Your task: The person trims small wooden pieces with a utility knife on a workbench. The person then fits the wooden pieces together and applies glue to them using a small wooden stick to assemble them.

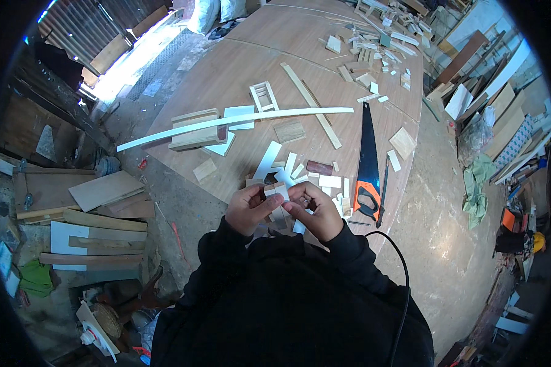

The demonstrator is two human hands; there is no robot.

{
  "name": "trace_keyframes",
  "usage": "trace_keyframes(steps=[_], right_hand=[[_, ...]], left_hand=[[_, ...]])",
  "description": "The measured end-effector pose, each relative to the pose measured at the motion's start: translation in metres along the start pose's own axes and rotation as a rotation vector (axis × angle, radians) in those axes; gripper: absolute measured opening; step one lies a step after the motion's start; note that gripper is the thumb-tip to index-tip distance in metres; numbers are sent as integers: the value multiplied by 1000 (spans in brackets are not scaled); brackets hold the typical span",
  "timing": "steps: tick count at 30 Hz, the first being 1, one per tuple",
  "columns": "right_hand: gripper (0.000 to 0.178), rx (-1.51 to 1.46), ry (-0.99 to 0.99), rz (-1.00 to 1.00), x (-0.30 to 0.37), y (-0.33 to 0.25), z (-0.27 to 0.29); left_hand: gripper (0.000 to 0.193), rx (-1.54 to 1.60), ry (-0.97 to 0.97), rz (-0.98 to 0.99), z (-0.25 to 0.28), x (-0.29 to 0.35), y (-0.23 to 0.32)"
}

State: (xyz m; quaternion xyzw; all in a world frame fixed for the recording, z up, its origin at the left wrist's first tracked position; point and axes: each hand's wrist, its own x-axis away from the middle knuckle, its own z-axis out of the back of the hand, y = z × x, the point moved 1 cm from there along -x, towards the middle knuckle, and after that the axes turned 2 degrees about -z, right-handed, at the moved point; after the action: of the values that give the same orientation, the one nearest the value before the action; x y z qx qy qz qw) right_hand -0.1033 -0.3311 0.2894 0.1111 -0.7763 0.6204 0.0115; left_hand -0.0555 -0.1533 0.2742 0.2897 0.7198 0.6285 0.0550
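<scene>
Close to my body, above the near edge of the table, both hands hold a small wooden block point(276, 190) with white faces and a tan edge. My left hand point(247, 210) grips its left side, the thumb laid across its front. On its right side the bent fingers and thumb of my right hand point(318, 212) close on it. Part of the block is hidden behind the fingers. Just beyond lie a white strip point(267, 160), several small offcuts and a reddish-brown rounded piece point(319, 167). A handsaw point(367, 162) with an orange and black handle lies to the right.
A long pale strip point(239, 119) lies across a grooved wooden piece point(193, 129) and white panels. Farther off are a small wooden frame point(263, 96) and a heap of scraps point(373, 49). Boards point(98, 244) are stacked at the left. A black cable point(405, 275) hangs beside my right arm.
</scene>
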Motion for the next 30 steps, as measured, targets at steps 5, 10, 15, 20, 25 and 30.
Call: trace_keyframes(steps=[5, 10, 15, 20, 25, 30], right_hand=[[19, 58, -16, 4, 5, -6, -3], [21, 78, -10, 39, 8, -6, -4], [21, 111, -4, 17, 13, -10, -4], [21, 177, 14, 21, 13, -7, -3], [21, 199, 14, 37, 14, -5, -3], [20, 176, 13, 32, 10, -3, -2]], left_hand=[[32, -5, -1, -48, -3, 8, 9], [31, 57, -8, -87, -4, 11, 5], [29, 62, -24, -115, -6, 13, 5], [30, 74, -29, -86, -5, 13, 4], [31, 41, -44, -83, -4, 16, 9], [33, 46, -22, -55, -5, 16, 14]])
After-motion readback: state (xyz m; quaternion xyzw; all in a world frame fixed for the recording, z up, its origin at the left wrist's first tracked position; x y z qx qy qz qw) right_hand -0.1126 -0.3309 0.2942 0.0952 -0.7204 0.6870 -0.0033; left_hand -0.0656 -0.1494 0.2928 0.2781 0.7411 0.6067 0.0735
